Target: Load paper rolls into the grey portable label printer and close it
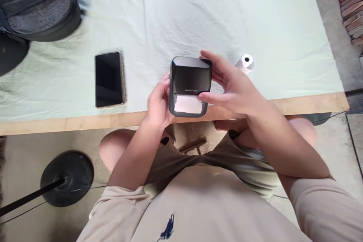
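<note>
A small black printer [191, 77] with white paper [188, 104] showing at its near end is held above the table's front edge. My left hand [159, 102] grips its left side, the fingers partly hidden behind it. At the right side, my right hand [229, 83] holds it, with one finger at the top right corner and another reaching over the front beside the paper. Just beyond my right hand, a white paper roll [246, 62] lies on the cloth.
A phone-like black device [109, 79] lies left on the pale cloth [176, 15]. A black bag [39, 7] fills the far left corner. Below the table's wooden edge [70, 121], a round black stand base [68, 177] is on the floor at left.
</note>
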`<state>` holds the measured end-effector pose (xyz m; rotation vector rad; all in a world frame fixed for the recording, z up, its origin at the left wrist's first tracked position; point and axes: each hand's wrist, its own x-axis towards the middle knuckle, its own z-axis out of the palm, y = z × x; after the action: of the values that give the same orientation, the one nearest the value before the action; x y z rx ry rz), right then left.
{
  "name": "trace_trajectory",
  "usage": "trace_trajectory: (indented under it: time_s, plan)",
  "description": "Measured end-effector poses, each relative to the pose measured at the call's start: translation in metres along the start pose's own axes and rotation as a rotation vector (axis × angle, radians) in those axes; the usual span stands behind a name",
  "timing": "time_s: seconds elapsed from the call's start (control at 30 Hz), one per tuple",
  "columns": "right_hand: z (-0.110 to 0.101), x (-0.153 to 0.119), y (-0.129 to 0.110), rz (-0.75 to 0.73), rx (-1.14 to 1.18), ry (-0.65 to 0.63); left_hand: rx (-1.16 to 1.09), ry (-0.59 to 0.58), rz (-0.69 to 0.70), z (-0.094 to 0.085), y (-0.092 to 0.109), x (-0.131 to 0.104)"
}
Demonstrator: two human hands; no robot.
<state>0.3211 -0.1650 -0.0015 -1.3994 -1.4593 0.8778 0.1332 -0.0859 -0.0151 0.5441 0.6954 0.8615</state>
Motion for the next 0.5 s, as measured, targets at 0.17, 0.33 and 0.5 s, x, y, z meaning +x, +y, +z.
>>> trace_trajectory:
  time_s: [0.17, 0.33, 0.5]
  plan:
    - [-0.001, 0.001, -0.010, -0.068, -0.249, 0.217, -0.010, -0.011, -0.060, 0.000, 0.001, 0.000]
    - [0.007, -0.001, -0.024, -0.012, -0.146, 0.462, 0.117, -0.178, -0.041, -0.007, -0.001, -0.002]
    - [0.005, 0.001, -0.027, -0.062, -0.252, 0.418, 0.189, -0.160, -0.034, -0.011, -0.003, 0.000]
